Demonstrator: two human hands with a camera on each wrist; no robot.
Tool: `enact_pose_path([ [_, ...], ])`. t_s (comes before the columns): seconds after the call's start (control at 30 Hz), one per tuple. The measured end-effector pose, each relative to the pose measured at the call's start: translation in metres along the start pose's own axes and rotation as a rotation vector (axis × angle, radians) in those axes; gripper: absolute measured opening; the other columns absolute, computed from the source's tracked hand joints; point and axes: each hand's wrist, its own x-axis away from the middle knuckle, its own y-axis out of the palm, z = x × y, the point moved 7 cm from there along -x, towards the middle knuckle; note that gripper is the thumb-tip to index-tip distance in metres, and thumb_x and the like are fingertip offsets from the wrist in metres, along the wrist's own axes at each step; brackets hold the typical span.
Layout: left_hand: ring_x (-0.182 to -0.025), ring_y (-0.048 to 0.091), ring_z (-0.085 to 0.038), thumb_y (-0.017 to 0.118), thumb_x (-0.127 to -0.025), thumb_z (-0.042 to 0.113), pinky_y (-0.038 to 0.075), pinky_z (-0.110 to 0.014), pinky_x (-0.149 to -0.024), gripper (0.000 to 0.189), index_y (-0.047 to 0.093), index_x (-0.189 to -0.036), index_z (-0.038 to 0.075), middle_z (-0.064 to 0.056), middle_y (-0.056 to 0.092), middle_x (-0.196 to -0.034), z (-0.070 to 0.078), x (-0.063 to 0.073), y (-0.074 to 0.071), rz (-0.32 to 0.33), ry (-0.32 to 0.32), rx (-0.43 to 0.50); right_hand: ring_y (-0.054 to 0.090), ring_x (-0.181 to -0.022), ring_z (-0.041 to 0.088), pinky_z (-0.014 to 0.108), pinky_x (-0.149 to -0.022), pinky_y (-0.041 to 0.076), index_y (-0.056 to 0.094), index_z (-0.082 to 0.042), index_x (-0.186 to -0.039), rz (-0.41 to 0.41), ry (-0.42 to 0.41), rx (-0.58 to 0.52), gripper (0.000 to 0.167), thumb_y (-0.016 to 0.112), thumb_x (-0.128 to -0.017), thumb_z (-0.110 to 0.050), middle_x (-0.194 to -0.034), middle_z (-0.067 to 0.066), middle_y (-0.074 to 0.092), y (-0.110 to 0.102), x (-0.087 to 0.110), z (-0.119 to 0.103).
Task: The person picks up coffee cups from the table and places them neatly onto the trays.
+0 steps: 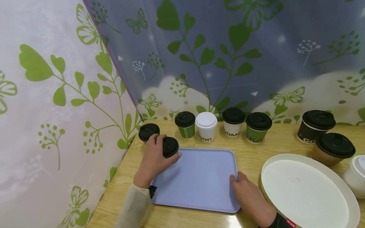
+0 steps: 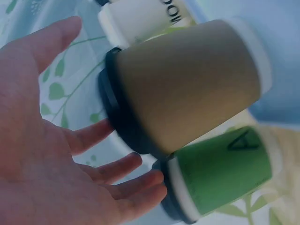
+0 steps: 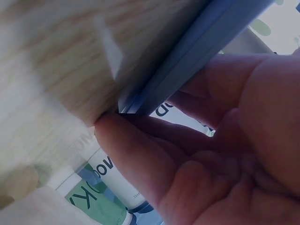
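A brown paper cup (image 2: 187, 86) with a black lid (image 1: 171, 146) stands at the far left corner of the blue tray (image 1: 199, 180). My left hand (image 1: 154, 158) is around this cup, its thumb on the near side in the head view. In the left wrist view the fingers are spread, the thumb apart from the cup and fingertips close to the lid. Just behind is a green cup (image 2: 220, 171) with a black lid. My right hand (image 1: 248, 193) pinches the tray's right rim (image 3: 187, 61) between thumb and fingers.
Along the back stand a green cup (image 1: 186, 130), a white-lidded cup (image 1: 206, 129), a black-lidded white cup (image 1: 232, 127) and another green cup (image 1: 256, 133). A round white tray (image 1: 305, 190) lies at right, beside a black cup (image 1: 310, 131), a brown cup (image 1: 328, 155) and a white cup (image 1: 356, 177).
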Motion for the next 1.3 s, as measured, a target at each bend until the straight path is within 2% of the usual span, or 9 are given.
enact_pose_path([
  [0.13, -0.135, 0.041, -0.05, 0.079, -0.086, 0.051, 0.036, -0.064, -0.11, 0.084, 0.048, -0.145, 0.0, -0.031, 0.037, -0.149, 0.001, 0.0, -0.019, 0.097, 0.039, 0.019, 0.069, -0.092, 0.043, 0.048, -0.058, 0.057, 0.071, 0.007, -0.107, 0.037, -0.007, -0.001, 0.024, 0.067, -0.084, 0.011, -0.104, 0.034, 0.063, -0.003, 0.001, -0.001],
  [0.23, -0.133, 0.041, -0.05, 0.077, -0.09, 0.045, 0.035, -0.064, -0.109, 0.078, 0.048, -0.143, -0.003, -0.033, 0.038, -0.146, -0.006, -0.001, -0.032, 0.178, 0.051, 0.028, 0.069, -0.092, 0.043, 0.049, -0.058, 0.057, 0.071, 0.007, -0.107, 0.046, -0.01, -0.003, 0.024, 0.067, -0.084, 0.011, -0.104, 0.035, 0.063, -0.004, 0.001, -0.001],
  [0.37, -0.137, 0.035, -0.054, 0.073, -0.095, 0.041, 0.03, -0.066, -0.111, 0.073, 0.045, -0.146, -0.003, -0.036, 0.032, -0.15, -0.025, -0.003, -0.04, 0.229, 0.001, 0.033, 0.069, -0.094, 0.044, 0.049, -0.059, 0.057, 0.071, 0.008, -0.108, 0.026, -0.009, -0.003, 0.024, 0.067, -0.085, 0.011, -0.106, 0.036, 0.063, -0.003, 0.0, 0.0],
  [0.53, -0.147, 0.021, -0.055, 0.07, -0.098, 0.04, 0.022, -0.069, -0.115, 0.075, 0.039, -0.152, -0.003, -0.038, 0.02, -0.159, -0.05, -0.007, -0.036, 0.193, -0.097, 0.031, 0.069, -0.096, 0.044, 0.048, -0.058, 0.057, 0.071, 0.007, -0.109, 0.016, -0.013, -0.001, 0.024, 0.068, -0.085, 0.01, -0.107, 0.036, 0.064, -0.003, 0.0, -0.001],
  [0.7, -0.152, 0.009, -0.055, 0.067, -0.1, 0.042, 0.014, -0.069, -0.118, 0.081, 0.031, -0.159, 0.001, -0.036, 0.008, -0.164, -0.064, -0.009, -0.029, 0.138, -0.157, 0.041, 0.069, -0.096, 0.045, 0.048, -0.058, 0.057, 0.071, 0.007, -0.109, 0.019, -0.017, 0.002, 0.025, 0.069, -0.085, 0.01, -0.107, 0.035, 0.064, -0.003, 0.0, -0.001],
  [0.83, -0.152, 0.005, -0.056, 0.065, -0.101, 0.041, 0.013, -0.071, -0.117, 0.079, 0.03, -0.161, 0.004, -0.037, 0.004, -0.165, -0.074, -0.01, -0.025, 0.14, -0.15, 0.064, 0.069, -0.096, 0.044, 0.048, -0.058, 0.057, 0.072, 0.007, -0.109, 0.016, -0.018, 0.008, 0.025, 0.069, -0.084, 0.01, -0.107, 0.035, 0.064, -0.002, 0.0, -0.001],
  [0.97, -0.151, 0.006, -0.059, 0.066, -0.102, 0.035, 0.016, -0.075, -0.114, 0.073, 0.033, -0.161, 0.007, -0.038, 0.004, -0.164, -0.078, -0.011, -0.024, 0.158, -0.113, 0.069, 0.069, -0.094, 0.044, 0.047, -0.057, 0.057, 0.072, 0.007, -0.109, 0.02, -0.021, 0.014, 0.025, 0.069, -0.084, 0.01, -0.106, 0.035, 0.064, -0.002, 0.0, -0.001],
  [1.13, -0.151, 0.005, -0.059, 0.073, -0.097, 0.024, 0.017, -0.074, -0.114, 0.075, 0.036, -0.16, 0.008, -0.038, 0.001, -0.164, -0.08, -0.01, -0.022, 0.119, -0.088, 0.028, 0.069, -0.095, 0.044, 0.047, -0.058, 0.057, 0.072, 0.007, -0.11, 0.006, -0.015, 0.012, 0.025, 0.069, -0.085, 0.01, -0.107, 0.035, 0.064, -0.001, 0.0, -0.001],
  [1.3, -0.15, 0.004, -0.059, 0.076, -0.094, 0.021, 0.017, -0.074, -0.114, 0.075, 0.039, -0.158, 0.006, -0.039, 0.0, -0.164, -0.079, -0.009, -0.021, 0.093, -0.085, 0.014, 0.07, -0.096, 0.044, 0.048, -0.059, 0.058, 0.072, 0.007, -0.109, 0.009, -0.013, 0.014, 0.024, 0.068, -0.085, 0.01, -0.107, 0.036, 0.064, -0.001, 0.001, 0.0],
])
